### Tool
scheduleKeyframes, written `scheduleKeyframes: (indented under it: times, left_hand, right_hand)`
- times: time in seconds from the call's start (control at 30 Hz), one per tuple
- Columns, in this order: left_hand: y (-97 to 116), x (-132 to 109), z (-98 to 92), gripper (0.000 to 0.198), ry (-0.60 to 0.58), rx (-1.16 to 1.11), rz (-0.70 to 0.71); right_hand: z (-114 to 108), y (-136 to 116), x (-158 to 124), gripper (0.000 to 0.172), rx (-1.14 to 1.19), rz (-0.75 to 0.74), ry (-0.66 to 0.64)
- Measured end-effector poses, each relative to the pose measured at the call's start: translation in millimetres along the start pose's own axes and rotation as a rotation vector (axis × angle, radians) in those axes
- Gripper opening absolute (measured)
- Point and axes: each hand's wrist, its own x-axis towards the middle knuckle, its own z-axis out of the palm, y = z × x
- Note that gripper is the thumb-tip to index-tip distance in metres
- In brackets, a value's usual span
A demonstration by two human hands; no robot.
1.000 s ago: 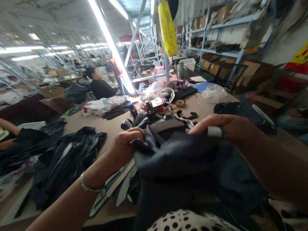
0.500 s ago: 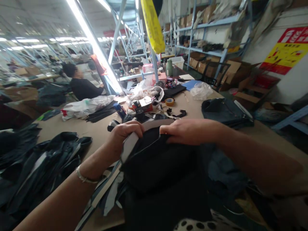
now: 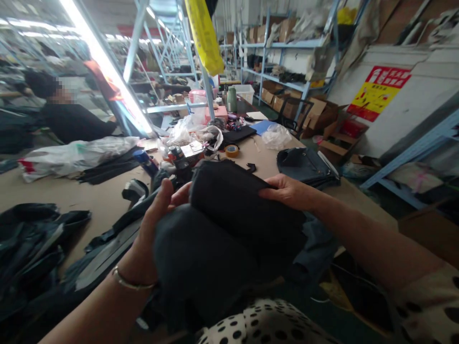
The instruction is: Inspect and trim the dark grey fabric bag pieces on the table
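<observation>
A dark garment (image 3: 229, 205) is lifted in front of me, with a black panel above and a bluish-grey panel below. My right hand (image 3: 289, 191) pinches the upper right edge of the black panel between thumb and fingers. At the left side of the cloth is my left hand (image 3: 152, 222), its thumb pointing up and its fingers partly hidden behind the fabric, holding it. More dark cloth with a grey strip (image 3: 109, 260) lies beside my left wrist.
Crumpled dark garments (image 3: 28, 243) lie on the left of the table. Ahead are a tape roll (image 3: 231, 151), a blue can (image 3: 145, 161) and plastic bags (image 3: 276, 136). A folded dark garment (image 3: 306, 165) sits at the right. A person (image 3: 66, 107) sits beyond the table.
The garment has been turned, so its pale waistband no longer shows and broad dark panels face me. My left hand has opened its thumb and slid lower. The view has swung right.
</observation>
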Motion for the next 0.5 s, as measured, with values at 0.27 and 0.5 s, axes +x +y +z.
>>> scheduleKeyframes:
  times: [0.27,0.5]
  left_hand:
    - [-42.5,-11.3,2.7,0.037,0.085,0.077,-0.095]
    - [-72.9,-33.0,-10.9,0.036,0.348,0.115,-0.077]
  right_hand:
    - [-17.5,29.7,-33.0,0.047,0.187,0.109,0.215]
    - [-55.2,59.8,-77.4,0.034,0.197,0.167,0.666]
